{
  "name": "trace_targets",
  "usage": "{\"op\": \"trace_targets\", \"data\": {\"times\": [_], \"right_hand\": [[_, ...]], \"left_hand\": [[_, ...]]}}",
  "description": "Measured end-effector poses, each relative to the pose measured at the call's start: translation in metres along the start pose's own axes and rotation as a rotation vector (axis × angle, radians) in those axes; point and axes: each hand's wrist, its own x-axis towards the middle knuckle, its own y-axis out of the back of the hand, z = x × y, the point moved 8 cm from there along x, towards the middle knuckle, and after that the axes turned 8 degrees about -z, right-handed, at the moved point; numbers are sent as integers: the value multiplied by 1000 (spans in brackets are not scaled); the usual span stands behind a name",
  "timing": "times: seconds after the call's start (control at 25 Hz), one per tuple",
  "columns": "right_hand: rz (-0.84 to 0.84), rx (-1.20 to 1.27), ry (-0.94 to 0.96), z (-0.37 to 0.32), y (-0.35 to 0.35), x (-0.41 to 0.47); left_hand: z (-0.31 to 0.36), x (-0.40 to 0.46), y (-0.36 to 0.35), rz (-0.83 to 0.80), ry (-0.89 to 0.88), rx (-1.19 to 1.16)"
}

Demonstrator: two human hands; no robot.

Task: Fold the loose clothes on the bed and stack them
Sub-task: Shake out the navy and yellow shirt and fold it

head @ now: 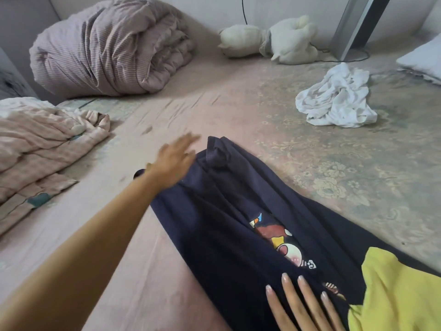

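A dark navy T-shirt with a cartoon print lies lengthwise on the bed, its sides folded inward. My left hand stretches out flat with straight fingers at the shirt's far left edge, blurred by motion. My right hand lies flat with fingers spread on the shirt's near end. A crumpled white garment sits loose at the far right of the bed. A pink garment or blanket lies rumpled at the left.
A rolled mauve quilt and a white plush toy sit at the back. A white pillow is at the far right. A yellow sleeve or cloth covers the lower right corner. The pink bedsheet spreads between.
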Motion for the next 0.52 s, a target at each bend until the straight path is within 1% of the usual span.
{"op": "trace_targets", "data": {"times": [0.04, 0.08, 0.12, 0.16, 0.2, 0.24, 0.28, 0.32, 0.36, 0.4, 0.44, 0.48, 0.52], "right_hand": [[-122, 102, -7, 24, -8, 6], [-243, 177, -47, 26, -13, 5], [-153, 293, -188, 36, -1, 5], [-54, 342, -309, 58, 10, -4], [-5, 318, -339, 67, 14, 2], [-50, 307, -381, 75, 15, 11], [-105, 274, -396, 85, 9, 16], [-212, 262, -407, 97, -3, 18], [-285, 215, -418, 105, -12, 18], [-373, 209, -469, 111, -14, 20], [-411, 209, -455, 110, -20, 19], [-435, 222, -440, 109, -20, 19], [-362, 226, -435, 112, -11, 21]], "left_hand": [[21, -7, -24, -169, -54, 85], [30, -16, -48, -329, -70, 214], [34, -22, -63, -389, -47, 265], [38, -21, -62, -315, -1, 268], [43, -14, -48, -198, 92, 144], [45, -2, -35, -95, 203, -45], [49, 9, -29, -41, 295, -266], [56, 17, -33, -51, 358, -465], [67, 19, -43, -96, 401, -662], [73, 21, -54, -133, 430, -801], [74, 23, -59, -147, 457, -897], [72, 26, -57, -116, 484, -1006], [70, 32, -52, -62, 493, -1124]]}}
